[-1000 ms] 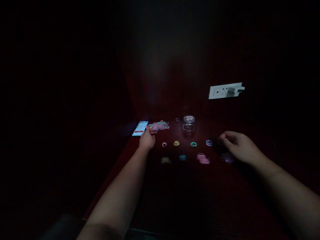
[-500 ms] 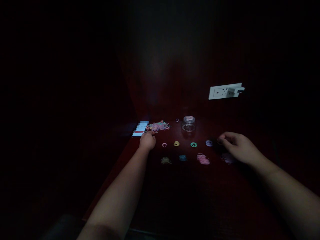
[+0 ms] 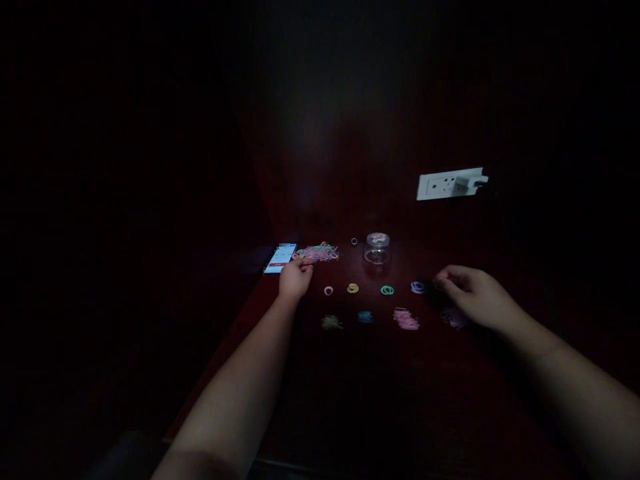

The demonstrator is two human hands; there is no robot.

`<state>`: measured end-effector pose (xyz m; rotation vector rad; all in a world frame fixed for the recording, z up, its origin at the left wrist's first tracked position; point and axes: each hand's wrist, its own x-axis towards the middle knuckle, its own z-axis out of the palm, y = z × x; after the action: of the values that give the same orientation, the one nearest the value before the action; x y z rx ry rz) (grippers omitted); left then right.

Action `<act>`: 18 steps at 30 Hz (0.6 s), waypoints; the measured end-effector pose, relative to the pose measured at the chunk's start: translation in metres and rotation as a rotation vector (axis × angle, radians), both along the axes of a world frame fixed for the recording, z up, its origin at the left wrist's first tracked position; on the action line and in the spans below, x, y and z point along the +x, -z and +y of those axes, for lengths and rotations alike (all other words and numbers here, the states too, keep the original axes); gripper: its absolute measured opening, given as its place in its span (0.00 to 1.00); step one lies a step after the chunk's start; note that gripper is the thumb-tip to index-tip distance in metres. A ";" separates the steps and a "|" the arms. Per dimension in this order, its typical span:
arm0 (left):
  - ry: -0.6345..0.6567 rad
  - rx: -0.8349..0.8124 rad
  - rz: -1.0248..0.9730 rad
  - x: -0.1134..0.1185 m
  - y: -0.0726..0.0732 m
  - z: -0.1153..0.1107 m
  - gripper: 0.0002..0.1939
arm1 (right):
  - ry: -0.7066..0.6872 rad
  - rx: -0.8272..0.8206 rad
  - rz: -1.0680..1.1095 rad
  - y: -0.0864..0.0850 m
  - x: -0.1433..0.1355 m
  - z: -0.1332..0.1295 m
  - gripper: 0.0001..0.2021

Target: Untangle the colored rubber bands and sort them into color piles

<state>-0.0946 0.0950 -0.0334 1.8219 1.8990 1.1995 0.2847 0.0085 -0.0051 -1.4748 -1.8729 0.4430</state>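
Observation:
My left hand [image 3: 296, 279] is closed, thumb and fingers pinched at the near edge of a mixed pile of small coloured rubber bands [image 3: 317, 253]; what it pinches is too small to name. My right hand [image 3: 467, 291] is also pinched, just right of some purple bands [image 3: 417, 287], and its fingertips are dark. Left of those lie green bands [image 3: 387, 291], yellow bands [image 3: 353, 289] and a pink band [image 3: 329, 291]. Nearer to me are a yellowish heap [image 3: 331, 322], a blue heap [image 3: 365, 317], a pink heap [image 3: 406, 319] and a dim purple heap [image 3: 454, 317], partly under my right hand.
A clear lidded jar [image 3: 377, 250] stands at the back of the dark red table [image 3: 370, 400]. One lone band [image 3: 354, 241] lies left of it. A lit phone [image 3: 280, 259] rests by the left edge. On the wall is a socket [image 3: 450, 183] with a plug in it.
My left hand has shifted slightly at the pile's edge, with its fingers now pointing more to the right. My right hand has hardly moved.

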 end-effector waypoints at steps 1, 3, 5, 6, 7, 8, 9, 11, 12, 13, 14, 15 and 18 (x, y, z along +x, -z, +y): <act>0.002 -0.001 -0.032 -0.001 0.001 0.001 0.12 | 0.002 0.001 -0.003 -0.001 0.000 0.000 0.11; -0.001 0.002 -0.093 -0.003 0.003 0.003 0.11 | 0.004 -0.007 -0.005 -0.001 -0.001 0.000 0.11; -0.002 0.009 -0.148 -0.003 0.005 0.004 0.10 | 0.003 -0.023 -0.005 -0.001 -0.001 -0.001 0.11; 0.000 0.013 -0.172 -0.003 0.005 0.005 0.09 | 0.002 -0.029 -0.003 -0.001 -0.001 -0.001 0.11; 0.004 0.016 -0.193 -0.003 0.005 0.005 0.09 | 0.000 -0.033 0.002 -0.001 -0.002 -0.001 0.11; 0.008 0.020 -0.210 -0.002 0.005 0.005 0.08 | 0.000 -0.032 0.008 -0.001 -0.002 -0.001 0.11; 0.012 0.024 -0.224 -0.001 0.005 0.006 0.07 | -0.001 -0.028 0.015 -0.001 -0.002 -0.001 0.11; 0.013 0.034 -0.239 0.000 0.005 0.005 0.05 | -0.002 -0.019 0.030 -0.001 -0.003 -0.002 0.11; 0.012 0.040 -0.241 0.001 0.004 0.005 0.05 | -0.003 -0.016 0.032 -0.001 -0.003 -0.002 0.11; 0.011 0.046 -0.241 0.001 0.004 0.005 0.04 | -0.004 -0.013 0.033 -0.001 -0.003 -0.002 0.11; 0.010 0.052 -0.239 0.001 0.004 0.005 0.04 | -0.007 -0.014 0.031 -0.001 -0.003 -0.002 0.12; 0.009 0.056 -0.234 0.001 0.004 0.005 0.04 | -0.010 -0.017 0.029 -0.001 -0.003 -0.002 0.12; 0.005 0.062 -0.213 0.000 0.005 0.005 0.04 | -0.007 -0.030 0.017 -0.001 -0.002 -0.002 0.12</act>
<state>-0.0950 0.1001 -0.0386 1.6523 1.7573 1.4033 0.2824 0.0070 -0.0038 -1.4800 -1.8665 0.4876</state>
